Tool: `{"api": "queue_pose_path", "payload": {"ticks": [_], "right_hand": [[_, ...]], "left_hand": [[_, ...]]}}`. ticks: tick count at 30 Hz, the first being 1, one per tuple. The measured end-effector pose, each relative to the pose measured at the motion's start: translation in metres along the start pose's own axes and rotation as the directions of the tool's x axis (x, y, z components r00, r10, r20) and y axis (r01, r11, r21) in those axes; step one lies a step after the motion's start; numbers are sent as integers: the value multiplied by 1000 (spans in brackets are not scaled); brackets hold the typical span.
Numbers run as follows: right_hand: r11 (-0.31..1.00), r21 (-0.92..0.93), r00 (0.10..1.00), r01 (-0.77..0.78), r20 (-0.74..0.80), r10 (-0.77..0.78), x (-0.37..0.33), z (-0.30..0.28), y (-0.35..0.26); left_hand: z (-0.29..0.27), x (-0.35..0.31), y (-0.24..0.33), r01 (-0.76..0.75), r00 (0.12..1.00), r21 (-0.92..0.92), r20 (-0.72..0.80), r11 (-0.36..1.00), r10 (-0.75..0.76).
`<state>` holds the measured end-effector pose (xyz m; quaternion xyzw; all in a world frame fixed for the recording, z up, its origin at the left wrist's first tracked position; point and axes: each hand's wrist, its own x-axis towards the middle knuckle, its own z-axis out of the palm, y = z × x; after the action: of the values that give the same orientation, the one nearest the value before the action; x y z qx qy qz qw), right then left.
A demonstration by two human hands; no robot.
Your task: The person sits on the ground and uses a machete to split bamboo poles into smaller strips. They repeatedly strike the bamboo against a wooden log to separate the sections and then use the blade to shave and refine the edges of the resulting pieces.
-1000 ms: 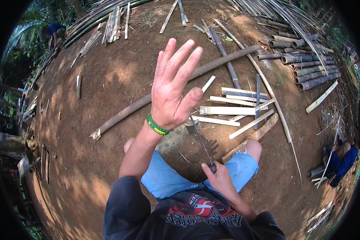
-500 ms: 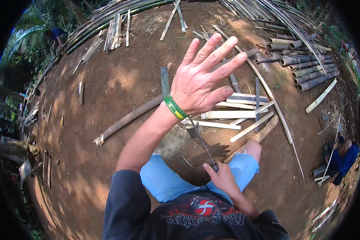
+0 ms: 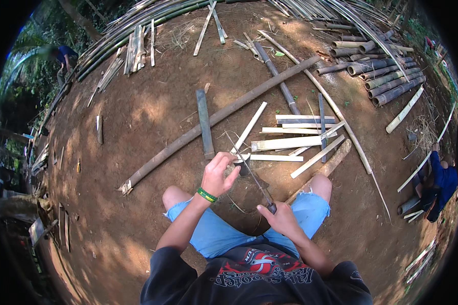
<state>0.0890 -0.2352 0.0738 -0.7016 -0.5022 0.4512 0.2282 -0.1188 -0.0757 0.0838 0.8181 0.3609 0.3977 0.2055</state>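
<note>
My right hand is closed around the dark handle of a long-bladed knife between my knees. Its thin blade slants up and to the left, away from me. My left hand, with a green band at the wrist, hovers just left of the blade. Its fingers are loosely bent, the thumb stands apart, and I see nothing held in it. Beyond the blade a pale split bamboo strip slants away. Another pale strip lies to its right. A dark short block is partly hidden behind the blade.
A long bamboo pole crosses the dirt ahead, with a dark flat slat across it. More split pieces lie ahead right. Cut bamboo lengths are piled farther right. A person in blue crouches at the right edge; another is far left.
My left hand has dropped from a raised, spread position down and left to beside the blade. My right hand keeps its grip on the knife. At right, the person's long strip has shifted.
</note>
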Motion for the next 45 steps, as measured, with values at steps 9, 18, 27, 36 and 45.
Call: {"api": "queue_pose_path", "payload": {"ticks": [9, 18, 27, 36, 45], "right_hand": [[794, 432, 831, -428, 533, 158, 35, -27, 39], [973, -218, 993, -83, 65, 99, 57, 59, 100], [391, 271, 350, -880, 925, 148, 200, 48, 244], [858, 196, 859, -475, 314, 404, 162, 3, 161], [734, 631, 927, -252, -60, 371, 124, -51, 123]], "left_hand": [[11, -2, -15, -52, 997, 64, 68, 997, 48], [4, -10, -15, 23, 999, 57, 34, 998, -25], [-4, 5, -41, 40, 999, 74, -35, 996, -38], [37, 81, -60, 72, 995, 5, -75, 997, -71], [90, 1, -237, 680, 717, 112, -309, 724, -625]]}}
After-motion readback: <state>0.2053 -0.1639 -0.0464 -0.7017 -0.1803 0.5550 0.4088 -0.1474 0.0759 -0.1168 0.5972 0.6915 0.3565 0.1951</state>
